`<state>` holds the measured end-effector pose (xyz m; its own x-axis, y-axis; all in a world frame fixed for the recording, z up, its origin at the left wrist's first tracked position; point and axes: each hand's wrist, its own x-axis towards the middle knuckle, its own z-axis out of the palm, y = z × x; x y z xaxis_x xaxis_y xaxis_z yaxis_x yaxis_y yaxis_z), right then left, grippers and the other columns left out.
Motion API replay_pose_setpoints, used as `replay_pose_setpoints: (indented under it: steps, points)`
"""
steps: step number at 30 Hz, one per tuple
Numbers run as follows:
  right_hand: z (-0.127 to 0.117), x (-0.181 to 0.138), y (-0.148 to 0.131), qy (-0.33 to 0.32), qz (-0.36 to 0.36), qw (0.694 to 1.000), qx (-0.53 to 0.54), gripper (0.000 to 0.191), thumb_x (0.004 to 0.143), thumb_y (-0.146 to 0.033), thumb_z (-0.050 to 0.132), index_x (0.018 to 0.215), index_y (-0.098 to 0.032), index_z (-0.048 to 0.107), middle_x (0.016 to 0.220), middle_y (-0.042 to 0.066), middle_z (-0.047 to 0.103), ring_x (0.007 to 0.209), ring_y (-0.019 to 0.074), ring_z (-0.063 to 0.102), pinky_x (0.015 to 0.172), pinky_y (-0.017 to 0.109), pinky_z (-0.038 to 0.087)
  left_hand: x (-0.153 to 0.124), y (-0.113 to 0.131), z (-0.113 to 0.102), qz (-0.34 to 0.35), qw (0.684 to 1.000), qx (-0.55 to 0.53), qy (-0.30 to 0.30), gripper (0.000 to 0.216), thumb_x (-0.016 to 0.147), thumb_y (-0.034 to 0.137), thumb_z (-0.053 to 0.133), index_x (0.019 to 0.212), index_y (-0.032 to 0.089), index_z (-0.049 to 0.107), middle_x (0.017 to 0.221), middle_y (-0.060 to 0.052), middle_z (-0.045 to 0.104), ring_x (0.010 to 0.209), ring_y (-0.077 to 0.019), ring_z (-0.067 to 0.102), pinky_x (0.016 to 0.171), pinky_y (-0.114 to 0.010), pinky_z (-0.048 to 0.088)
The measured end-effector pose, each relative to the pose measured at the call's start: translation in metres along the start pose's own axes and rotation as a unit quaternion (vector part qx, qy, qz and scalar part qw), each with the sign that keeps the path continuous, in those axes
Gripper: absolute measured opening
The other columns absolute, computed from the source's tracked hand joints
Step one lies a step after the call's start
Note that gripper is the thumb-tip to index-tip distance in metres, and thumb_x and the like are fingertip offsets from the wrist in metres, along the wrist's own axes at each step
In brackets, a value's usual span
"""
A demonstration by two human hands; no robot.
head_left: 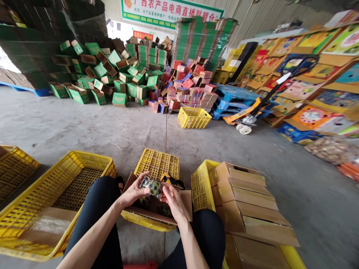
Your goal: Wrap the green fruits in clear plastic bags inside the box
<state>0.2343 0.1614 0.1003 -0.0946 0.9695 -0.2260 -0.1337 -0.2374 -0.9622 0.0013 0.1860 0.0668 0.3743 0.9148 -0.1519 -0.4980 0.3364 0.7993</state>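
Between my hands is a small clear plastic pack [152, 186] with green and dark round contents, whose kind I cannot make out. My left hand [137, 189] grips its left end, and my right hand [171, 198] pinches its right end. Right below them, an open cardboard box [185, 201] rests on an upturned yellow crate [157, 161] between my knees. Some greenish pieces lie in the box, partly hidden by my hands. Behind my right hand, a black and orange tool [171, 180], perhaps a tape dispenser, lies on the crate.
On my left stands a yellow crate [97, 158] with a cardboard piece inside. To my right, another yellow crate [206, 183] holds several cardboard boxes [252, 201]. Farther off are a yellow crate [194, 118], a pallet jack [246, 116], blue pallets [232, 95] and piled green boxes [98, 71].
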Motion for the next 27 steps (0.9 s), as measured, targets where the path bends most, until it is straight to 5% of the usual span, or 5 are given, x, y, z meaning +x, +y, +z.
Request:
replay_pose_setpoints:
  steps: [4,12,20,27]
  points:
    - [-0.0005,-0.0010,-0.0001,0.002,0.009,0.999,0.033,0.052,0.076,-0.057,0.095,0.117,-0.029,0.080,0.105,0.004,0.078,0.088,0.0231,0.073,0.082,0.038,0.061,-0.0007,-0.0007,-0.0015,-0.004,1.000,0.008,0.006,0.090,0.071,0.034,0.103,0.150,0.041,0.059,0.139,-0.007,0.064,0.123,-0.0296,0.067,0.102,-0.044,0.057]
    - [-0.0033,0.0016,0.0028,0.008,0.031,0.993,0.118,0.048,0.066,-0.047,0.102,0.103,-0.024,0.083,0.098,0.003,0.078,0.079,0.0175,0.071,0.073,0.031,0.060,-0.0023,0.0047,0.0016,-0.037,0.997,0.047,-0.054,0.043,0.077,0.042,0.098,0.107,0.022,0.073,0.115,-0.006,0.070,0.103,-0.0219,0.069,0.091,-0.035,0.056]
    - [-0.0061,0.0039,0.0039,0.026,0.045,0.985,0.162,0.040,0.065,-0.040,0.103,0.097,-0.026,0.084,0.098,0.005,0.077,0.075,0.0170,0.069,0.070,0.031,0.061,0.0013,0.0021,0.0027,-0.019,0.992,0.084,-0.092,0.054,0.073,0.030,0.102,0.121,0.023,0.077,0.115,-0.006,0.076,0.102,-0.0210,0.068,0.089,-0.030,0.052]
    - [-0.0028,0.0014,-0.0014,0.026,0.038,0.989,0.140,0.047,0.066,-0.043,0.103,0.104,-0.024,0.084,0.098,0.004,0.077,0.081,0.0167,0.070,0.076,0.030,0.060,-0.0017,0.0048,0.0019,-0.061,0.993,0.089,-0.054,0.056,0.074,0.037,0.101,0.122,0.021,0.078,0.121,-0.009,0.078,0.104,-0.0241,0.074,0.091,-0.034,0.058]
